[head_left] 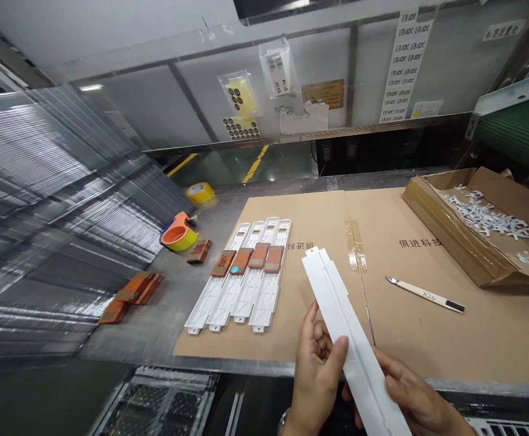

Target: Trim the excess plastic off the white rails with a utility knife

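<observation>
A long white plastic strip slants from the lower right up toward the middle of the cardboard sheet. My left hand grips its left edge, thumb on top. My right hand holds its lower end from the right side. To the left, several similar white strips lie side by side on the cardboard, each with a brown block across its upper part.
A scalpel-like knife lies right of the strip. An open cardboard box with white scraps stands at the right. Orange tape dispenser, yellow tape roll and loose brown blocks lie left. Stacked clear trays fill the left.
</observation>
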Demonstrator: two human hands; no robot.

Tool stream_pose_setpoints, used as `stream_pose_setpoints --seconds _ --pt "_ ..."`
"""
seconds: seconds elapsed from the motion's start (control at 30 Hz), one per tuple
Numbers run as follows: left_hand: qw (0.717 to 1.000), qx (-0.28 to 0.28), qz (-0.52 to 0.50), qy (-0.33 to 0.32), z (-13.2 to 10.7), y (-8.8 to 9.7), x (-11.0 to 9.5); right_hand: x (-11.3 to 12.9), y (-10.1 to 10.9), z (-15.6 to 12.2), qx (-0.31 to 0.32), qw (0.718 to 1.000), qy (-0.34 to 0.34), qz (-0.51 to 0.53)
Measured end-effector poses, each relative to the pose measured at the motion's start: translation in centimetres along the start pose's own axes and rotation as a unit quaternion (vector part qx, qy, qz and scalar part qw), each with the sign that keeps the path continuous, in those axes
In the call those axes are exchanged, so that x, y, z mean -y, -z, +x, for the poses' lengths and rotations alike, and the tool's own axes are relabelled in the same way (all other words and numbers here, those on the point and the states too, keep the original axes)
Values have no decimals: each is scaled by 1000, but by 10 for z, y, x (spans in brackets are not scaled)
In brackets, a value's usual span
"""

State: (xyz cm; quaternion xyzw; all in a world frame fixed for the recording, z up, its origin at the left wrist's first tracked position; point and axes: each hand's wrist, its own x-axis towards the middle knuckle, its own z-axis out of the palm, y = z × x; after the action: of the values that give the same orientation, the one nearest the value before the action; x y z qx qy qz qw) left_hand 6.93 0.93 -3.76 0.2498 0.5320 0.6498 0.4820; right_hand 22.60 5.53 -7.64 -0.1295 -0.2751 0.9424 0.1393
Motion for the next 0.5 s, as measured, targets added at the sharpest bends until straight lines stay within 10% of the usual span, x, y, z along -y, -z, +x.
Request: stream_pose_setpoints --seconds 0.5 --pt "992 -101 67 -19 4 24 2 4 0 14 -17 1000 0 -17"
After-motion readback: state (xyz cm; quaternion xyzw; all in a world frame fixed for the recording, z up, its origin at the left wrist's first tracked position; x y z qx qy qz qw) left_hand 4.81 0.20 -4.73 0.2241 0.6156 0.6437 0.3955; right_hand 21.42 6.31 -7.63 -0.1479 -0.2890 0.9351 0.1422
